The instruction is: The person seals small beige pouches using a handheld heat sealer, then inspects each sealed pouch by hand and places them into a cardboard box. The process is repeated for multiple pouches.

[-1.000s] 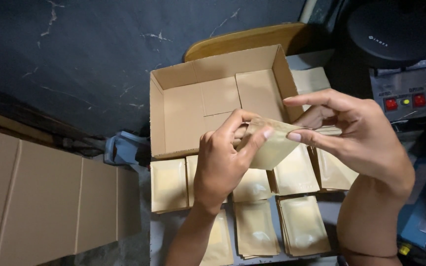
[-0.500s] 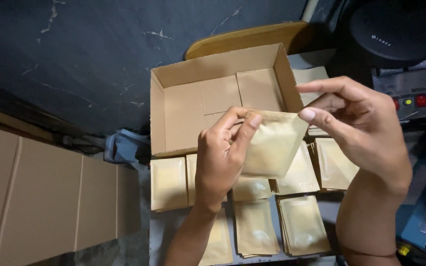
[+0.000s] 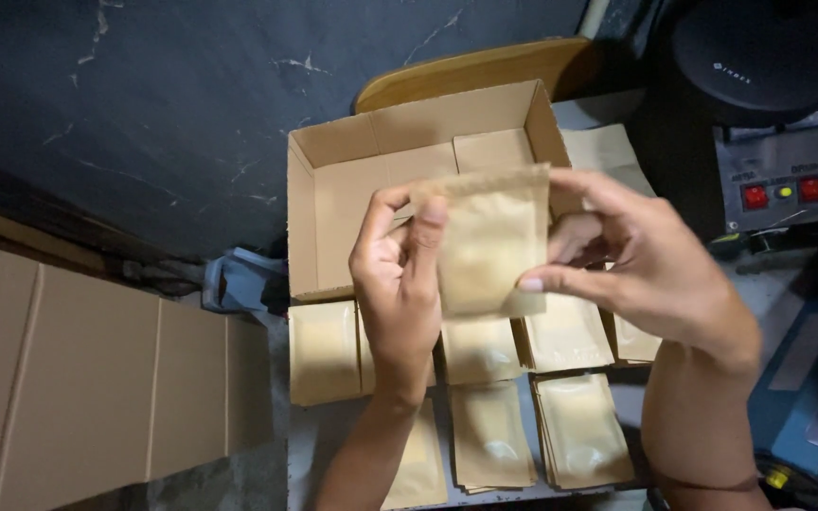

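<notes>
— Right hand point(image 3: 646, 274)?
— Pinching tan paper pouch point(image 3: 490, 242) at lower right edge, thumb and forefinger closed.
— Left hand point(image 3: 398, 274)?
— Gripping pouch's left edge, fingers curled. Held upright above open cardboard box point(image 3: 352, 180), over rows of flat pouches point(image 3: 523, 397).

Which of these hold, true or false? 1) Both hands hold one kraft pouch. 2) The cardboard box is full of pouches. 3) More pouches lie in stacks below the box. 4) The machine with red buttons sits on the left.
1) True: the left hand and right hand hold the kraft pouch up.
2) False: the cardboard box looks empty where visible.
3) True: stacks of pouches lie there.
4) False: the machine sits at the right.
</notes>
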